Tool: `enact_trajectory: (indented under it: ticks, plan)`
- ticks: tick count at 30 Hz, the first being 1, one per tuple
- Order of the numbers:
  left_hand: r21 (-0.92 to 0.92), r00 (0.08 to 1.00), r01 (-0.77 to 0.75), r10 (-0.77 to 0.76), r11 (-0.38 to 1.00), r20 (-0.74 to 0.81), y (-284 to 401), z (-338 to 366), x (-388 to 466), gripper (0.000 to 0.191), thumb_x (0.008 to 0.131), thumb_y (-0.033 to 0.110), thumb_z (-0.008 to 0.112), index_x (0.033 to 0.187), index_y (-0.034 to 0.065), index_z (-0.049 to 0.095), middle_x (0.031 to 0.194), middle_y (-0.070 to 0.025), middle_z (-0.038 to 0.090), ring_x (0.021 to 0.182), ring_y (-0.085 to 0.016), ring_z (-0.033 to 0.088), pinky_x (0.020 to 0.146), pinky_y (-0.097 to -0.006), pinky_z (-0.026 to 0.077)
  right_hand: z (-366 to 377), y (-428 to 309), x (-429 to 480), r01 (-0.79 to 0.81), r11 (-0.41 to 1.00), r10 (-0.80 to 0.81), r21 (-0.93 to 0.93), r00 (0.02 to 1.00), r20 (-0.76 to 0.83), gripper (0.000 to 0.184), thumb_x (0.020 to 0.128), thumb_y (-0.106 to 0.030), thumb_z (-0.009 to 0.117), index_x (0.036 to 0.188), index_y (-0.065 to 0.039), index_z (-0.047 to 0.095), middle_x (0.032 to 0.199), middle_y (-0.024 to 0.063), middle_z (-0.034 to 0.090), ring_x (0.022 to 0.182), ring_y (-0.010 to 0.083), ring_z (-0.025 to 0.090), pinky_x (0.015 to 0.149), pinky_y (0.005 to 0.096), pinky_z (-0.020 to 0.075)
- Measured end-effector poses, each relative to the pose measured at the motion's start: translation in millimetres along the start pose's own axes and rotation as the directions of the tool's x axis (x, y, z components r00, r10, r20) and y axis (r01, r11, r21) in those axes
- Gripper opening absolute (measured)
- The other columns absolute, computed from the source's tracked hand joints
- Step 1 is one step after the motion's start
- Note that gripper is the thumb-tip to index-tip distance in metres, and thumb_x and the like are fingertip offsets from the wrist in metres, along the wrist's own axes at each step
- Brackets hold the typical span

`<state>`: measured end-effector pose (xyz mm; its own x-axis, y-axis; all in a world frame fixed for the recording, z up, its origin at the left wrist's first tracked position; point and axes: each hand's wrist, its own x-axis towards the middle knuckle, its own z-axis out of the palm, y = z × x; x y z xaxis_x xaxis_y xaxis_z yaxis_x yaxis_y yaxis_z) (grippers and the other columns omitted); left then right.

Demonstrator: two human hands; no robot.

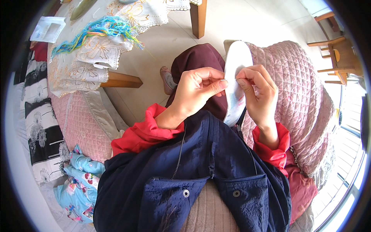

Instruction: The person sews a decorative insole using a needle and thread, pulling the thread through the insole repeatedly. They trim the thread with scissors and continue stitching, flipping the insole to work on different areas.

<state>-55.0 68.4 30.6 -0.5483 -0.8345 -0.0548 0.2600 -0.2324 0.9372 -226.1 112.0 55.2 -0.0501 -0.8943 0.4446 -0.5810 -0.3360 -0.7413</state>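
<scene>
A white shoe insole (239,55) with a fine grid and a red and bluish print stands at a slant over my lap. My left hand (200,91) is at its left edge, thumb and index finger pinched on a thin pale thing (223,80), perhaps a needle or thread. Across the insole, my right hand (258,90) has its thumb and forefinger pressed together in front of the sole's right side. A tiny light tip shows at these fingers, too small to name. How the insole is supported is partly hidden by my hands and jacket.
A tangled skein of blue, green and orange embroidery thread (107,30) lies on a lace-edged tablecloth (92,78) at upper left. Nearby is a clear plastic packet (48,29). Pink quilted covers (287,75) lie to the right. A wooden chair (339,59) stands beyond.
</scene>
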Motion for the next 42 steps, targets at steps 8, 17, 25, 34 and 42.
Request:
enact_trajectory:
  ticks: [8,17,25,34,42]
  plan:
    - [0.495,0.928,-0.314,0.373,0.810,-0.022,18,1,10,0.011,0.084,0.002,0.065,0.093,-0.0034,0.064,0.082,-0.0055,0.065,0.073,-0.010,0.062,0.068,-0.0219,0.049,-21,-14,19,0.113,0.975,-0.140,-0.193,0.981,-0.134,0.035,0.068,-0.005,0.076,0.102,-0.007,0.066,0.102,0.0079,0.055,0.067,0.0155,0.052,0.058,0.0261,0.0450]
    - [0.610,0.887,-0.432,0.434,0.664,0.156,22,10,38,0.016,0.078,0.008,0.069,0.089,-0.0005,0.063,0.080,-0.0114,0.062,0.069,-0.022,0.061,0.063,-0.0294,0.047,-40,-5,30,0.000,0.953,0.002,-0.303,1.000,0.007,0.012,0.072,-0.008,0.070,0.083,-0.006,0.066,0.078,0.0067,0.060,0.074,0.0246,0.052,0.068,0.0331,0.0439]
    - [0.696,0.978,-0.207,0.137,0.688,0.155,6,4,20,0.023,0.076,0.009,0.073,0.093,-0.0004,0.061,0.080,-0.0142,0.068,0.072,-0.015,0.066,0.065,-0.0270,0.050,-19,8,3,-0.076,0.981,0.104,-0.179,0.983,0.153,0.017,0.074,-0.008,0.070,0.092,-0.007,0.069,0.084,0.0048,0.060,0.086,0.0214,0.053,0.077,0.0319,0.0438]
    - [0.695,0.972,-0.233,0.177,0.680,0.153,8,5,14,0.039,0.073,0.013,0.076,0.100,0.0040,0.049,0.076,-0.0134,0.069,0.071,-0.022,0.069,0.061,-0.0273,0.050,-21,13,18,-0.369,0.929,0.323,0.031,0.847,0.422,0.009,0.073,-0.005,0.068,0.081,-0.005,0.067,0.077,0.0056,0.059,0.075,0.0221,0.054,0.069,0.0320,0.0445]
    - [0.696,0.977,-0.183,0.051,0.694,0.206,-2,2,10,0.039,0.074,0.016,0.076,0.099,0.0026,0.050,0.071,-0.0136,0.067,0.063,-0.019,0.067,0.056,-0.0271,0.047,-18,28,17,-0.321,0.947,0.277,0.014,0.839,0.469,0.012,0.076,-0.007,0.068,0.086,-0.001,0.064,0.080,0.0063,0.061,0.073,0.0134,0.055,0.067,0.0279,0.0453]
